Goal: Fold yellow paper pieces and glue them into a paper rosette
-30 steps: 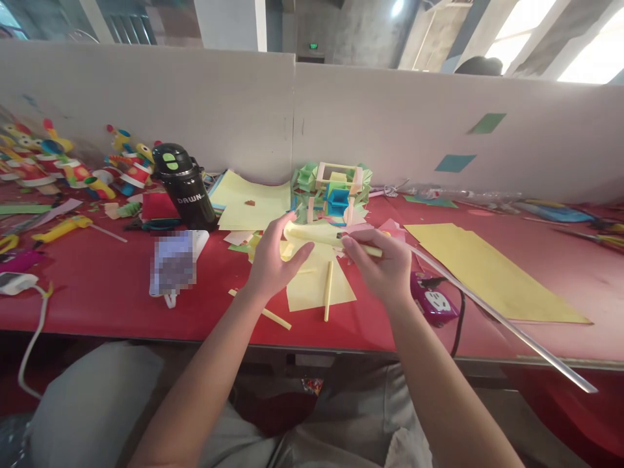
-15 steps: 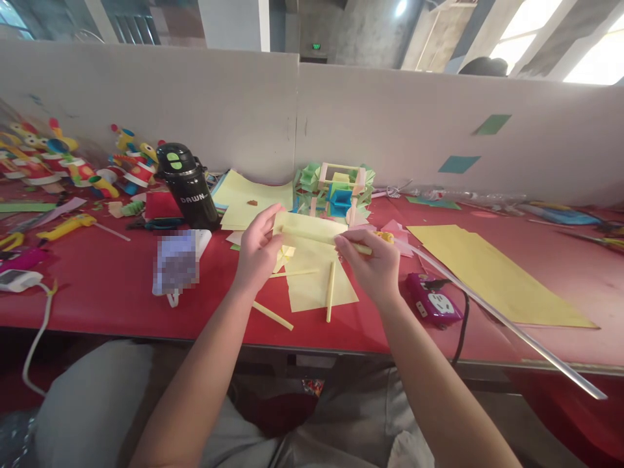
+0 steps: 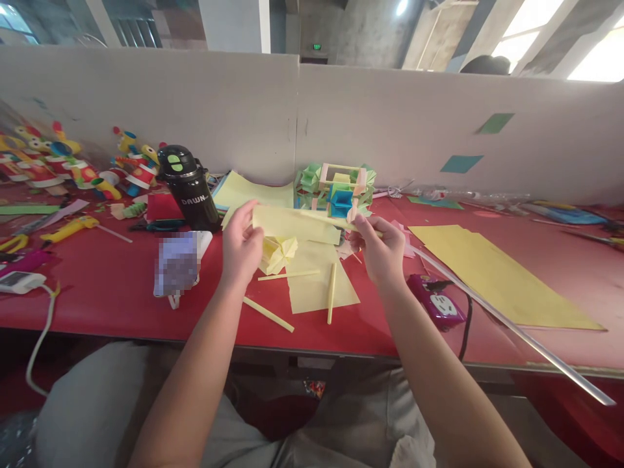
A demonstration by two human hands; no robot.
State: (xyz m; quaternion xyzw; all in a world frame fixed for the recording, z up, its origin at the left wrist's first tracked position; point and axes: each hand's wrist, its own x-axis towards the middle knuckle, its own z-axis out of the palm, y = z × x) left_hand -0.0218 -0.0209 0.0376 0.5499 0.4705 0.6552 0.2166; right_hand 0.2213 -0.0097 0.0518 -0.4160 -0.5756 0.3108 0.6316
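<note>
My left hand pinches the left end of a pale yellow paper strip, held above the table. In my right hand is a thin rolled yellow paper stick, its tip lying over the strip's upper part. Beneath the hands lie a folded yellow paper piece, a yellow sheet and several loose paper sticks. A long clear glue stick runs from behind my right hand to the lower right; what it sits in is mostly hidden.
Behind stands a green, blue and pink paper model. To the left are a black bottle, a phone and a yellow glue gun. A purple power socket and yellow sheets lie to the right.
My left hand has moved left with the strip, uncovering the folded paper. The paper stick in my right hand now reaches over the strip, and that hand has shifted slightly up and right.
</note>
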